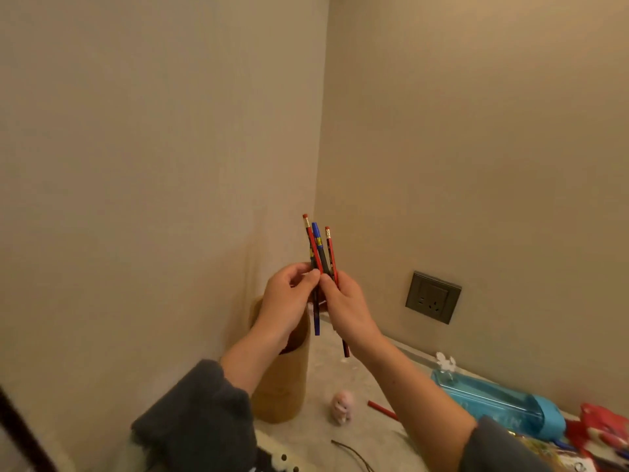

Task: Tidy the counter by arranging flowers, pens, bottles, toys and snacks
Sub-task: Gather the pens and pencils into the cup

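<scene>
The red wooden pencils (331, 253) have dark markings on their shafts, pale bands near the top and red eraser tips. The slim pen (319, 247) among them has a blue cap, a dark barrel with a small yellow label and a blue lower end. The tall cardboard tube (282, 386) is plain tan, darker inside its mouth. The small fluffy toy (342, 407) is pale pink. A loose red pencil (383, 410) lies on the off-white, faintly speckled counter (340, 369). The long translucent plastic case (493, 400) is turquoise with an opaque light-blue end. The crinkled snack packets (602, 424) are bright red. The square wall socket (433, 297) is grey-green, the walls (136, 165) are plain beige, and the fabric sleeves (197, 420) are dark grey.
</scene>
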Available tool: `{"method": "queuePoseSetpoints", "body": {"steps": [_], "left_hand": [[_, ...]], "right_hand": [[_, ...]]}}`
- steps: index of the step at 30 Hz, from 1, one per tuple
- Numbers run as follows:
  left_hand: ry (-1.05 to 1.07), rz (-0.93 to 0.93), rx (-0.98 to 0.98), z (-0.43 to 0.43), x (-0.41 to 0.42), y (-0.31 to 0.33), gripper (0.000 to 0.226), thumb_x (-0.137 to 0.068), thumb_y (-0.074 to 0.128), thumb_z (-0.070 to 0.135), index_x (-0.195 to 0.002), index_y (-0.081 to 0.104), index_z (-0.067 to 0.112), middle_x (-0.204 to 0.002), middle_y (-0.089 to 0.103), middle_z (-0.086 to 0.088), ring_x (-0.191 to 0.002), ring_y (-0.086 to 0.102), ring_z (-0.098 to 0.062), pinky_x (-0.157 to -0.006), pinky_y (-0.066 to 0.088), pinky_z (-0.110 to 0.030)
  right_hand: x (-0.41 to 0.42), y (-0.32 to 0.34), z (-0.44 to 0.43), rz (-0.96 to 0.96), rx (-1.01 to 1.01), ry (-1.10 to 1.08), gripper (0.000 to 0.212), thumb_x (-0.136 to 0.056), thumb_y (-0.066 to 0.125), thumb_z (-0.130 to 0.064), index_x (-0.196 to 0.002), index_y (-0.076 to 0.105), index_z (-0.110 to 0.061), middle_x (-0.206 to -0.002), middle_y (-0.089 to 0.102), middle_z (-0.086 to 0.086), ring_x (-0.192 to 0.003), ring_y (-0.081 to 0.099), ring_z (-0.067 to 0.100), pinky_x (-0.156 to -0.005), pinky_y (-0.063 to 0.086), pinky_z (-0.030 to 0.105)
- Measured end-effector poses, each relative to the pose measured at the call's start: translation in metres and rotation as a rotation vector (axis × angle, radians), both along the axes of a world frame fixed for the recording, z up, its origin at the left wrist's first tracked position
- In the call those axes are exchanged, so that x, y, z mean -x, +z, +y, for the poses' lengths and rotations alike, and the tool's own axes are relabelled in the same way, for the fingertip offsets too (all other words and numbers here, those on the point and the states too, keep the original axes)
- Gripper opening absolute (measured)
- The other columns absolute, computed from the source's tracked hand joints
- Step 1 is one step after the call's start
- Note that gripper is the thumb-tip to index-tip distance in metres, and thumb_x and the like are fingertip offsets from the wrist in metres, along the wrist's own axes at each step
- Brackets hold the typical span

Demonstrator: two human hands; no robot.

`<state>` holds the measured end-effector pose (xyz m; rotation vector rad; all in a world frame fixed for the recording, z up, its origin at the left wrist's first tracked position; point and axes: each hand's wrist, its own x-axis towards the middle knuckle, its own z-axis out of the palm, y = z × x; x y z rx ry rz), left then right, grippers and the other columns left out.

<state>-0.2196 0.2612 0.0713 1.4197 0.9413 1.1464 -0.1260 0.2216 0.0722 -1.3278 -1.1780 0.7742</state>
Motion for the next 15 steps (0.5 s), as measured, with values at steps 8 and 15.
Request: {"method": "queuePoseSetpoints", "body": {"steps": [8,15], "left_hand": [[0.118,0.146,-0.271,0.015,0.049,0.013,0.016,-0.093,0.06,0.024,-0.108,0.064,0.029,-0.093,0.068,0.009,-0.088,0.064,-0.005,-0.07,0.052,-0.014],[0.207,0.292,-0.266,0.022,0.066,-0.019,0.024,-0.091,0.061,0.03,-0.115,0.061,0.032,-0.102,0.065,0.011,-0.094,0.061,-0.006,-0.081,0.054,-0.025]], "right_hand": [[0.042,0.009,0.014,0.095,-0.112,0.162,0.022,-0.103,0.042,-0.013,-0.114,0.057,-0.024,-0.106,0.067,-0.002,-0.089,0.067,-0.003,-0.075,0.053,0.016],[0.055,-0.028,0.028,0.007,-0.135,0.161,0.029,-0.104,0.041,-0.016,-0.117,0.05,-0.039,-0.117,0.064,-0.005,-0.107,0.061,-0.001,-0.091,0.047,0.014]]}}
